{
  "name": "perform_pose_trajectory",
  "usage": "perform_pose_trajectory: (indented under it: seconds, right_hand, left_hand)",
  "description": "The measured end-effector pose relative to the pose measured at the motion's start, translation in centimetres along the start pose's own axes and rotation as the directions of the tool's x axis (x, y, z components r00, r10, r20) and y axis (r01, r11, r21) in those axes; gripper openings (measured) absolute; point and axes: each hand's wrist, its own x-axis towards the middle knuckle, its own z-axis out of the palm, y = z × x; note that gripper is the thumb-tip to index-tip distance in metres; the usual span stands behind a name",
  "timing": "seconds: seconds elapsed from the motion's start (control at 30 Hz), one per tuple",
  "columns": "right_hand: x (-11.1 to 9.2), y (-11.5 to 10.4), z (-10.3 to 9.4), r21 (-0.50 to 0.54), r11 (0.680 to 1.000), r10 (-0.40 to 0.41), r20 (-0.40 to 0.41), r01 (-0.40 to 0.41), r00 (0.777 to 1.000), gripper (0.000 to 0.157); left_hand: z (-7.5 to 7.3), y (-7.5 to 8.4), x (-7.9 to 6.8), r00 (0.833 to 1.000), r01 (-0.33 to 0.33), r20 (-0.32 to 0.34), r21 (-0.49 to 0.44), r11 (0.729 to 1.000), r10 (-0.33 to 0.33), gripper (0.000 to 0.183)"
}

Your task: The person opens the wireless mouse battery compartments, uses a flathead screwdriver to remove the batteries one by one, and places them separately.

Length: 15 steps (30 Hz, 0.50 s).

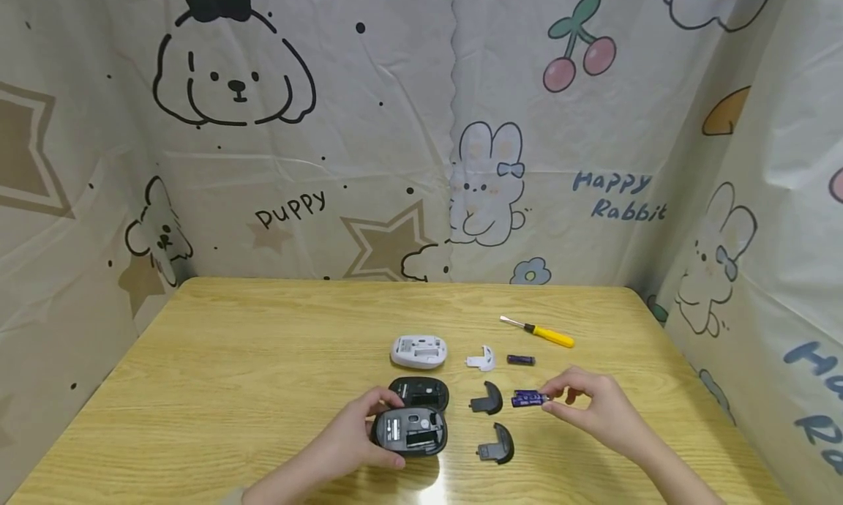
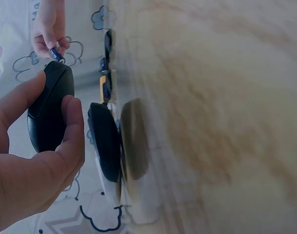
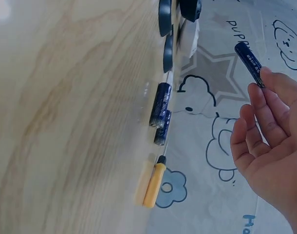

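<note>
My left hand (image 1: 352, 432) grips a dark grey computer mouse (image 1: 410, 430), underside up with its battery slot uncovered. In the left wrist view that mouse (image 2: 52, 105) is raised off the table, thumb and fingers on its sides. Between thumb and fingertips, my right hand (image 1: 589, 402) pinches a purple-blue battery (image 1: 529, 400) by one end. The right wrist view shows this battery (image 3: 249, 63) above the table. Two more batteries lie there: one (image 3: 160, 105) is partly hidden behind the held one in the head view, the other (image 1: 520, 360) farther back.
Behind the held mouse lie a black mouse (image 1: 431, 392) and a white mouse (image 1: 418, 352), both underside up. To their right are a white cover (image 1: 486, 358), a black cover (image 1: 490, 399) and a grey-black cover (image 1: 503, 444). A yellow-handled screwdriver (image 1: 552, 336) lies at the back right.
</note>
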Motion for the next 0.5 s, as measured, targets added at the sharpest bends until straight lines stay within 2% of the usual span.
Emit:
perform_pose_trajectory:
  seconds: [0.13, 0.3, 0.5]
  right_hand:
    - [-0.2, 0.8, -0.2, -0.008, 1.0, -0.002, 0.034, 0.002, 0.999, 0.011]
    - [-0.5, 1.6, -0.5, -0.008, 1.0, -0.011, 0.116, 0.012, 0.993, 0.007]
    - [-0.6, 2.0, -0.2, -0.017, 0.998, 0.066, 0.203, -0.064, 0.977, 0.009]
  left_hand:
    - [0.2, -0.2, 0.1, 1.0, -0.012, 0.022, 0.08, 0.997, 0.01, 0.067]
    - [0.3, -0.6, 0.3, 0.999, -0.02, 0.031, 0.194, 0.981, 0.014, 0.065]
    - [0.8, -0.7, 0.3, 0.999, -0.016, 0.043, 0.235, 0.972, 0.006, 0.064]
